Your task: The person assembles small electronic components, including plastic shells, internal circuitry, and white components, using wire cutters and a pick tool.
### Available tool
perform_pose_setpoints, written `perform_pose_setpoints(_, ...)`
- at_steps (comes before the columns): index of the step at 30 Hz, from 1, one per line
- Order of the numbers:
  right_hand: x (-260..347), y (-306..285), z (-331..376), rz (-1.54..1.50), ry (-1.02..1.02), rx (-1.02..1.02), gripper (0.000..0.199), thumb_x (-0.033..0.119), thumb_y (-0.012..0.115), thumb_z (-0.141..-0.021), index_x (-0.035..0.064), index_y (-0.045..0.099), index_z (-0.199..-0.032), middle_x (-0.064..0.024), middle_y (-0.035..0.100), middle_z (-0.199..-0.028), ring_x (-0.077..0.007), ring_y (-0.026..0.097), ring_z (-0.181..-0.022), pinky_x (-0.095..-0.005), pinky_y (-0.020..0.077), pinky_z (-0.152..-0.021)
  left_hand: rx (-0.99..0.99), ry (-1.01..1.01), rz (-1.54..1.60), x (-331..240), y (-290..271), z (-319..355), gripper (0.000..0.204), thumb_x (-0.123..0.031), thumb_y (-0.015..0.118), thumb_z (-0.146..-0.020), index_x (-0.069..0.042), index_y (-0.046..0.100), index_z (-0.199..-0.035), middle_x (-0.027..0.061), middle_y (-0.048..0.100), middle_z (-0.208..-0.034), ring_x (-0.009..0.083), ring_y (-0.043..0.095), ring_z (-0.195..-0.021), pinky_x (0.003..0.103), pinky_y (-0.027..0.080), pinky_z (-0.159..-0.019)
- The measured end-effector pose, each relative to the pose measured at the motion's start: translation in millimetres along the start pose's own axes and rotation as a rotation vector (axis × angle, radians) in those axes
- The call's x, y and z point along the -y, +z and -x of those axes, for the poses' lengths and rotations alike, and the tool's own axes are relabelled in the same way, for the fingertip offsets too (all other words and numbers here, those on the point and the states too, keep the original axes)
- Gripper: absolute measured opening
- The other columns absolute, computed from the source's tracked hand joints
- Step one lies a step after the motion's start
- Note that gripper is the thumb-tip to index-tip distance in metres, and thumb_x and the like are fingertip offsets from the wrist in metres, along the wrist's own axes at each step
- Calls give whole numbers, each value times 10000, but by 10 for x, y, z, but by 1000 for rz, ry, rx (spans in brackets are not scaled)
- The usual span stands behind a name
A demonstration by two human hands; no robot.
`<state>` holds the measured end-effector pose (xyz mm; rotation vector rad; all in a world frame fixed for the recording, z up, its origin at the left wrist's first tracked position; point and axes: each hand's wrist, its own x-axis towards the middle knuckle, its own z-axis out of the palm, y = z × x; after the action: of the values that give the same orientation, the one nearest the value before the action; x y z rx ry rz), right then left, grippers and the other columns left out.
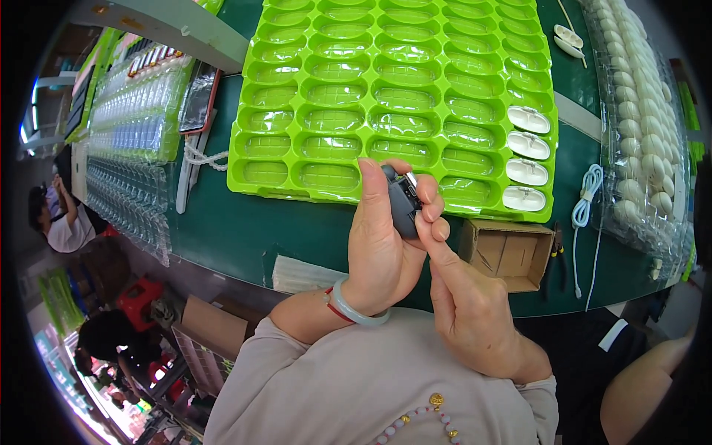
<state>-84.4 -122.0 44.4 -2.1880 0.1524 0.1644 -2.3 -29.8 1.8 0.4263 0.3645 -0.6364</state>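
A dark grey, rounded earbud charging case [403, 209] is held in my left hand [382, 245], thumb on one side and fingers wrapped round the other. Near its top, a small metal-looking part shows between thumb and fingertips. My right hand [475, 304] comes in from the right, its index fingertip touching the case's lower edge and its other fingers curled. Whether anything small sits in the right fingers is hidden. Both hands are over the near edge of a bright green moulded tray [293, 194]. Several white oval case shells [527, 173] lie in its right column.
A small open cardboard box [512, 256] stands right of my hands, beside pliers [561, 256] and a coiled white cable [588, 196]. Stacked white rounded parts [630, 126] line the far right. At left are a phone [200, 100], clear trays [130, 185] and a metal post [178, 30].
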Motion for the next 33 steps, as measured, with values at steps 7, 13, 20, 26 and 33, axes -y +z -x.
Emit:
perform_pose_setpoints(7, -90, 87, 6, 19, -99, -95, 575, -45, 577, -714, 12, 437, -1269, -129, 515, -625, -276, 529, -505, -366, 446, -443, -36, 3, -7, 7, 6, 2, 438, -528, 344, -902, -107, 372, -1016, 74, 450, -794, 140, 436, -653, 273, 432, -558)
perform_pose_setpoints(13, -83, 100, 10, 12, -82, -81, 580, -43, 581, -711, 13, 437, -1270, -125, 510, -626, -274, 530, -507, -367, 451, -449, -40, 16, -5, 12, -8, 2, 435, -523, 351, -903, -104, 369, -1017, 75, 446, -789, 138, 433, -639, 272, 427, -547)
perform_pose_setpoints(20, -91, 120, 7, 12, -100, -98, 561, -36, 583, -711, 6, 450, -1254, -119, 503, -625, -267, 529, -512, -364, 451, -448, -62, 26, -12, 11, 1, 2, 433, -518, 353, -906, -99, 363, -1016, 75, 439, -780, 136, 425, -620, 265, 417, -524)
perform_pose_setpoints(26, -84, 108, 5, 24, -89, -73, 547, -34, 584, -706, -3, 459, -1238, -117, 501, -630, -265, 528, -515, -363, 451, -448, -60, 26, -4, 16, -4, 2, 427, -513, 350, -909, -100, 356, -1015, 73, 436, -776, 135, 419, -614, 263, 415, -522)
perform_pose_setpoints(33, -91, 122, 4, 22, -96, -75, 546, -36, 584, -704, -6, 462, -1235, -115, 504, -629, -264, 530, -517, -365, 450, -448, -63, 32, 0, 20, -11, -1, 416, -507, 350, -913, -103, 356, -1011, 69, 435, -779, 136, 418, -616, 259, 413, -517)
